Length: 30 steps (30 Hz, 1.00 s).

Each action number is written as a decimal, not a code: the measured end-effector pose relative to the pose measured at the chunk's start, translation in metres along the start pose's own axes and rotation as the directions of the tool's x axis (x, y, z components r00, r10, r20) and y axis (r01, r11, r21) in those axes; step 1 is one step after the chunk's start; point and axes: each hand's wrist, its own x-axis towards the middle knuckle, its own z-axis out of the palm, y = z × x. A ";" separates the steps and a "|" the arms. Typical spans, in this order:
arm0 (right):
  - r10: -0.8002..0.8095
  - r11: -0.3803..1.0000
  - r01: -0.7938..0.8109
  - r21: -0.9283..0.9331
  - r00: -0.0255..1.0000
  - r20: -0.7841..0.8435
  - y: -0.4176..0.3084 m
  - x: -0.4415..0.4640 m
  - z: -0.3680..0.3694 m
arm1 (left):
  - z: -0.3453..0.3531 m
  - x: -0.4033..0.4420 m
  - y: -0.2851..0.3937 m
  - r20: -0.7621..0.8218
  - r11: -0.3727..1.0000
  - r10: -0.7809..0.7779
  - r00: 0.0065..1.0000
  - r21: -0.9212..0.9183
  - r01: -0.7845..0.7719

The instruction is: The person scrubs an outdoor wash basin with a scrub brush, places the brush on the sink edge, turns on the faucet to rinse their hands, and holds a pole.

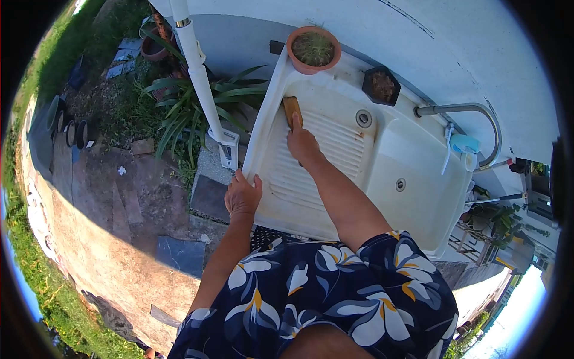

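Observation:
My right hand [304, 145] is closed around a wooden-backed scrubbing brush [292, 111]. The brush lies against the basin near the far left corner, beyond the ridged washboard part of a white laundry sink [287, 197]. Its bristles are hidden underneath. At the sink's left edge, my left hand [242, 195] grips the rim, with the thumb on the inner side and the fingers toward the outside. Brownish stains mark parts of the sink's ridged surface. A drain [363, 118] lies to the right of the brush.
A terracotta pot [314, 50] and a black pot [381, 85] stand on the back ledge. To the right are a curved metal faucet [478, 109] and a light-blue item [464, 143]. A white pole [200, 78] rises left of the sink, beside a leafy plant [179, 113].

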 end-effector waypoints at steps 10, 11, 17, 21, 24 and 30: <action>-0.098 0.993 0.102 -0.054 0.993 0.065 0.013 -0.043 0.009 | 0.000 0.000 -0.002 0.054 0.999 -0.028 0.998 -0.014 0.029; -0.065 0.997 0.066 -0.038 0.998 0.024 0.011 -0.036 0.009 | -0.001 -0.001 -0.001 0.043 0.999 -0.022 0.999 -0.027 0.023; 0.045 0.997 -0.041 0.062 0.997 -0.060 0.009 0.015 -0.009 | -0.008 0.000 -0.001 0.076 0.999 -0.038 0.996 -0.027 0.041; -0.124 0.987 0.124 -0.106 0.992 0.002 0.042 -0.039 0.015 | -0.003 0.003 0.002 0.054 0.997 -0.022 0.998 -0.070 0.026; -0.266 0.945 0.280 -0.167 0.959 0.100 0.084 -0.127 0.047 | -0.001 0.002 -0.003 0.046 0.997 -0.002 0.999 -0.075 0.005; -0.330 0.897 0.330 -0.294 0.943 0.051 0.125 -0.145 0.047 | 0.001 -0.002 -0.003 0.018 0.998 0.022 1.000 -0.052 -0.021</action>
